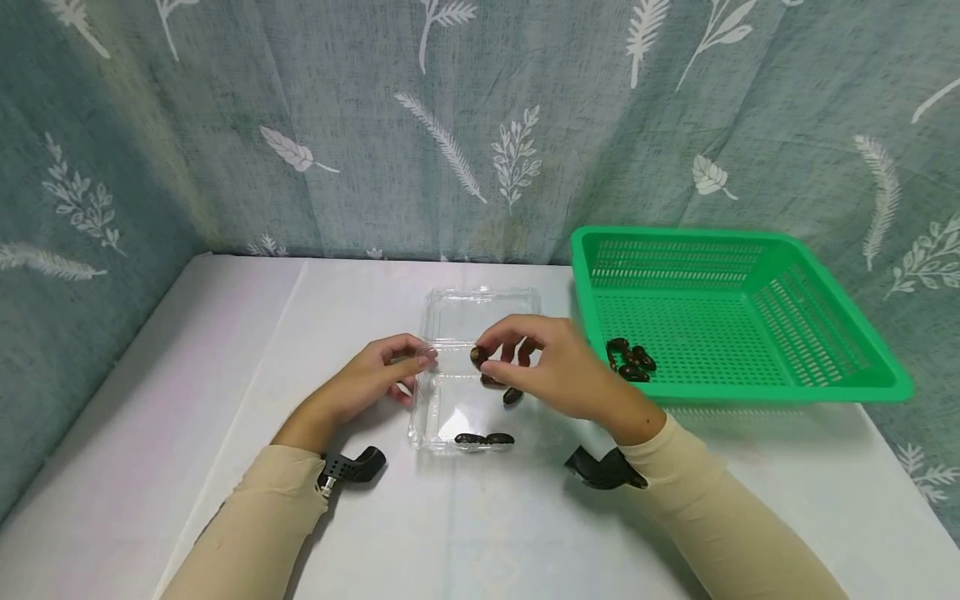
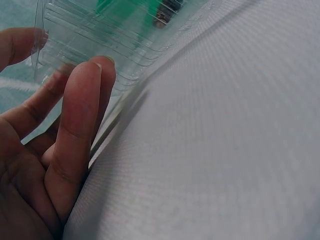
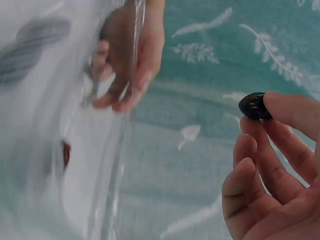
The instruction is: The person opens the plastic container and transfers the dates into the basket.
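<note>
A clear plastic clamshell box (image 1: 433, 412) lies opened out on the table. Its left edge, near the fold, is held by my left hand (image 1: 378, 375); the left wrist view has the thumb and fingers (image 2: 80, 105) at the ribbed wall. Above the box, my right hand (image 1: 551, 362) pinches a glossy dark brown oval piece, like a date (image 3: 255, 106), between thumb and fingertips. Several similar pieces lie in the box: a pair (image 1: 484, 438) along the near side and others, such as one piece (image 1: 513, 396), under the right hand, which partly covers them.
A green slotted basket (image 1: 750, 392) stands at the right, with several more dark pieces (image 1: 632, 360) in its near left corner. The table has a white cloth (image 1: 225, 358). Behind it hangs a leaf-patterned grey-green curtain (image 1: 345, 150).
</note>
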Demonstrator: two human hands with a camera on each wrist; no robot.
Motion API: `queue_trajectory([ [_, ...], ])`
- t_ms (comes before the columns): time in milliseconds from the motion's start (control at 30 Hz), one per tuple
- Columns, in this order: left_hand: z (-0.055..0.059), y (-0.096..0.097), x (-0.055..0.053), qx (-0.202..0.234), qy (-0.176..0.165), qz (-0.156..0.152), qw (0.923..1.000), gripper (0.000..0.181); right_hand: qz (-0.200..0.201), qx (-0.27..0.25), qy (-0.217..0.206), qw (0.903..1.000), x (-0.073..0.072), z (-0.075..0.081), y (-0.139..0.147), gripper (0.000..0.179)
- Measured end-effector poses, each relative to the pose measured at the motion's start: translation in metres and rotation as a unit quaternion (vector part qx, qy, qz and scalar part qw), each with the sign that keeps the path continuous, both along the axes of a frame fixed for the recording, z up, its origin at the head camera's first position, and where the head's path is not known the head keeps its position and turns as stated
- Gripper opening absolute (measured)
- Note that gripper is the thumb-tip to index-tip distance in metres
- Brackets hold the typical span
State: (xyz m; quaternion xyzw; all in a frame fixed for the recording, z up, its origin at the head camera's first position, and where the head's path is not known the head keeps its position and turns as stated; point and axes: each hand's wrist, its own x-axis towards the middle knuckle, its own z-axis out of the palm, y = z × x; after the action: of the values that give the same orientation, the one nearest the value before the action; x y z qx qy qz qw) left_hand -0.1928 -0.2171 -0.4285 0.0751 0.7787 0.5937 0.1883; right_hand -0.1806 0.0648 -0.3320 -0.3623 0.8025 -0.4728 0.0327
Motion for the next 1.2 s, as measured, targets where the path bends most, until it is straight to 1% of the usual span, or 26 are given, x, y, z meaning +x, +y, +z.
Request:
queue_trajectory([
  [133,-0.001,0.0,-0.001,0.003,0.002,-0.001,1.0,0.039,-0.038,0.012,0.012,0.9991,-0.011,0.006,0.022,0.016],
  [200,-0.001,-0.001,-0.001,0.003,0.002,0.0,1.0,0.039,-0.058,0.017,0.011,0.9981,-0.017,0.006,0.033,0.016],
  [367,-0.002,-0.003,0.001,-0.001,0.001,-0.001,1.0,0.038,-0.105,0.037,-0.001,0.9938,-0.03,-0.002,0.061,0.015],
  [467,-0.001,-0.003,0.001,-0.003,0.005,-0.001,1.0,0.038,-0.128,0.052,0.002,0.9904,-0.035,-0.005,0.078,0.015],
  [567,0.001,-0.002,0.0,-0.002,0.009,0.002,1.0,0.038,-0.145,0.06,0.007,0.9876,-0.038,-0.004,0.093,0.016],
  [667,0.001,-0.002,0.0,-0.003,0.009,0.002,1.0,0.038,-0.156,0.072,0.011,0.9851,-0.04,-0.003,0.108,0.016],
  [867,0.0,-0.002,-0.001,-0.008,0.004,-0.002,1.0,0.039,-0.181,0.107,0.001,0.9777,-0.042,-0.004,0.136,0.019],
  [967,0.0,-0.001,-0.002,-0.006,0.005,-0.002,1.0,0.039,-0.192,0.146,-0.008,0.9705,-0.046,-0.004,0.147,0.021],
  [1033,0.0,-0.001,-0.002,-0.007,0.006,-0.002,1.0,0.039,-0.192,0.175,-0.021,0.9654,-0.05,-0.005,0.153,0.023],
  [1200,0.0,-0.001,-0.001,-0.01,0.004,-0.003,0.9999,0.039,-0.176,0.239,-0.055,0.9535,-0.061,-0.012,0.166,0.022],
])
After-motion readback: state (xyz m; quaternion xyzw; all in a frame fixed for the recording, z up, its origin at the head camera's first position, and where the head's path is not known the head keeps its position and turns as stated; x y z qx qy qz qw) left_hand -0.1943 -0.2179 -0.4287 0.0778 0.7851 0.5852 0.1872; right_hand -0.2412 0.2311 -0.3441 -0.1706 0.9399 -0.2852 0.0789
